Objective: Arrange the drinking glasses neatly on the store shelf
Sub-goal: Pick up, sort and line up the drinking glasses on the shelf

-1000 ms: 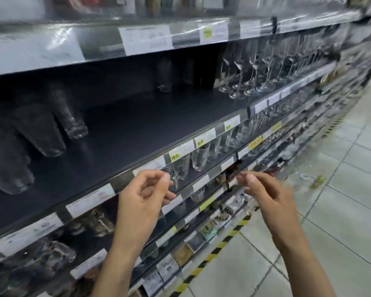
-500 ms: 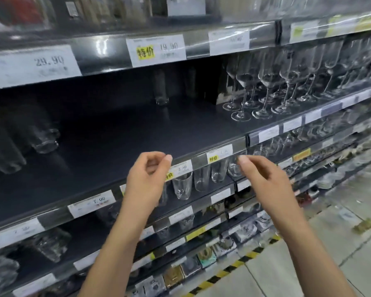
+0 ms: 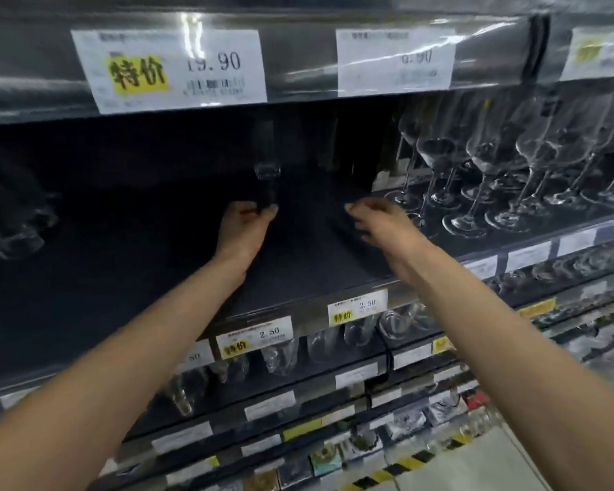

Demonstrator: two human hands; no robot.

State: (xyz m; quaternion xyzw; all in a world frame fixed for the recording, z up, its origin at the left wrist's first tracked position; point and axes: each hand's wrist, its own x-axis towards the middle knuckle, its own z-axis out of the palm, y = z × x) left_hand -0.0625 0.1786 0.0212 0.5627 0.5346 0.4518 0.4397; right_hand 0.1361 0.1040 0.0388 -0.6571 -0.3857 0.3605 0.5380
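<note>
**Tall drinking glass (image 3: 267, 150) upright at the back of the dark shelf (image 3: 316, 264)**

Head view: your left hand (image 3: 243, 226) sits just before it, fingers curled; whether they grip anything, I cannot tell. Your right hand (image 3: 380, 221) is loosely curled and empty. The shelf also holds wine glasses (image 3: 493, 178) at right and blurred tumblers (image 3: 15, 239) at left.

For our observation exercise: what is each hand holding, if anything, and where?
Right hand holds nothing. Left hand, fingers curled near the tall glass: cannot tell.
</note>
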